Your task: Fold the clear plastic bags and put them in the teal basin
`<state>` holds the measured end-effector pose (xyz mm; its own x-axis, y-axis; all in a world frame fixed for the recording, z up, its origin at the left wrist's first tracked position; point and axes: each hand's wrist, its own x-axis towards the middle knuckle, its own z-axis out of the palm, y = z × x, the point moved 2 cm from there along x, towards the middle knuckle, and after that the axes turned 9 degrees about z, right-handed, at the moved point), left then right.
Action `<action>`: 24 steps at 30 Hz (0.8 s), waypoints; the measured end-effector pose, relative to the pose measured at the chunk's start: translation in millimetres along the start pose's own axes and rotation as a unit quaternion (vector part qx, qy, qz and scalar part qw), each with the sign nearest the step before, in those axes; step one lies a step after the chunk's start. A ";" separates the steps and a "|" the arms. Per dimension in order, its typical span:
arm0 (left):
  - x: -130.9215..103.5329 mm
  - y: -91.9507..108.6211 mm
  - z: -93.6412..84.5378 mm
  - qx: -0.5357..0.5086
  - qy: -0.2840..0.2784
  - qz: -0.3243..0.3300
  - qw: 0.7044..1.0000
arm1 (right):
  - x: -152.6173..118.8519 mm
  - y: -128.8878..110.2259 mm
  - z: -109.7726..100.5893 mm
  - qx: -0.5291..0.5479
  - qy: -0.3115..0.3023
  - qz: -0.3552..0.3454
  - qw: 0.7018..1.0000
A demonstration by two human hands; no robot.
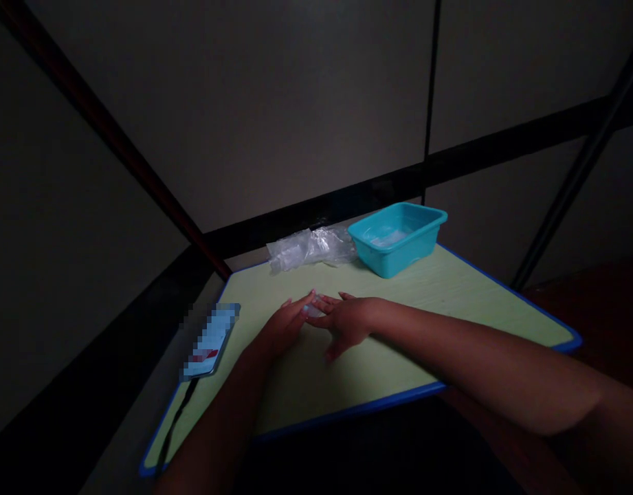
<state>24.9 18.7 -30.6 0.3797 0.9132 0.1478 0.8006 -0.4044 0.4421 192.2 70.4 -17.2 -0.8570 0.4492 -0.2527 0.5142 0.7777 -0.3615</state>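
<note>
Both of my hands are low over the middle of the table, close together around a small piece of clear plastic (pixel 314 311). My left hand (pixel 286 324) rests at its left side with fingers stretched forward and the thumb tip at the plastic. From the right, my right hand (pixel 347 321) reaches across, its fingers spread and their tips on or just above the same piece. Its thumb points down toward the table. The plastic is partly covered by fingers, so its full shape is hidden.
A pale green table (pixel 398 350) with a blue edge carries everything. Crumpled clear plastic bags (pixel 311 249) lie at the back, beside a turquoise basin (pixel 406 251) with clear plastic inside. At left lies a phone (pixel 213 340) with a dark cable (pixel 179 412). Wall panels (pixel 306 117) stand behind.
</note>
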 end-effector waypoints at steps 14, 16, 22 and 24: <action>2.6 -3.3 6.1 0.054 -0.027 -0.048 0.997 | 2.3 9.3 -15.0 0.040 0.047 -0.066 0.996; 3.1 -3.6 6.6 0.044 -0.011 -0.053 0.998 | 3.5 19.6 -27.8 0.098 0.114 -0.072 0.986; 2.8 -7.7 6.3 0.086 -0.007 -0.059 0.995 | 11.5 36.8 -30.7 -0.011 0.220 0.002 0.975; 2.7 -7.5 5.6 0.110 -0.009 -0.047 0.993 | 12.6 35.6 -26.2 -0.035 0.217 -0.012 0.975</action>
<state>22.4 23.9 -38.5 0.3056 0.9470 0.0988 0.9141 -0.3208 0.2480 198.8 115.2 -9.7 -0.8098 0.5631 0.1647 0.5038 0.8113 -0.2966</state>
